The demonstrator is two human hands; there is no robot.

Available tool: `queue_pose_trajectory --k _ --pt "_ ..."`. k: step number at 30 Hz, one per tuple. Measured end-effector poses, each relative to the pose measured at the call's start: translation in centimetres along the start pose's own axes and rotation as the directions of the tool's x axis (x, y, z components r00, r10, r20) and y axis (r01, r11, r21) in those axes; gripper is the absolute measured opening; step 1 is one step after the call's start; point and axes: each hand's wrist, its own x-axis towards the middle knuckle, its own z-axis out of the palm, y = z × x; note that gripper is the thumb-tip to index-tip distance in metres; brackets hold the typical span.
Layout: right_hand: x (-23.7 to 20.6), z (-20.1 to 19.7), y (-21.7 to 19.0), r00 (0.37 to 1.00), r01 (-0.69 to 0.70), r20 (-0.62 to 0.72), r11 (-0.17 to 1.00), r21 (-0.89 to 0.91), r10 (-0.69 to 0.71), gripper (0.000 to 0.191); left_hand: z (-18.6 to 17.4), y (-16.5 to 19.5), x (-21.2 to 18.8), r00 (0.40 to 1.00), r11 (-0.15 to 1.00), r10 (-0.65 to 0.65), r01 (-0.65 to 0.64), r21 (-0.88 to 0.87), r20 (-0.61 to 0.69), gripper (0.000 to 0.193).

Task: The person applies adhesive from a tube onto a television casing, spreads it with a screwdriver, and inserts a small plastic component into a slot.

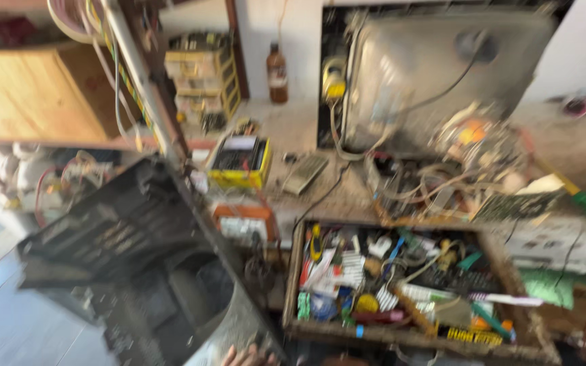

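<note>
Fingertips [244,355] of one hand show at the bottom edge, resting on the curved grey rim of a black ribbed plastic casing [130,251]; which hand, and how far the fingers spread, cannot be told. Beside it, a wooden tray [293,271] of jumbled tools meets the worktop's [293,129] front edge.

Television casing [137,251] left of parts drawer [293,285]; picture tube [435,68] behind; multimeter [241,161] between.
</note>
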Motion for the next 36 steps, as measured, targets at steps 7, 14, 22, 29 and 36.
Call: queue_pose_trajectory --k 7,14,22,29,36 --pt "-2.0 2.1 -1.4 0.987 -0.145 -0.074 0.988 -0.055 0.14 0.012 -9.3 3.7 8.0 0.765 0.764 -0.443 0.595 -0.25 0.468 0.032" --pt "-1.1 2.3 -2.7 0.993 -0.106 -0.063 0.994 -0.022 0.105 0.006 -10.0 3.2 11.1 0.752 0.733 -0.468 0.624 -0.272 0.464 0.026" --pt "-1.3 2.3 -2.6 0.995 -0.09 -0.041 0.996 -0.024 0.089 0.008 -10.1 3.1 10.6 0.759 0.752 -0.434 0.602 -0.27 0.485 0.024" --pt "-1.1 2.3 -3.0 0.996 -0.088 -0.017 0.996 -0.017 0.088 0.01 -10.1 3.1 10.8 0.778 0.776 -0.411 0.573 -0.265 0.476 0.028" --pt "-1.1 2.3 -3.3 0.998 -0.056 -0.03 0.998 -0.018 0.056 0.013 -9.9 3.2 10.7 0.793 0.811 -0.384 0.535 -0.238 0.474 0.028"
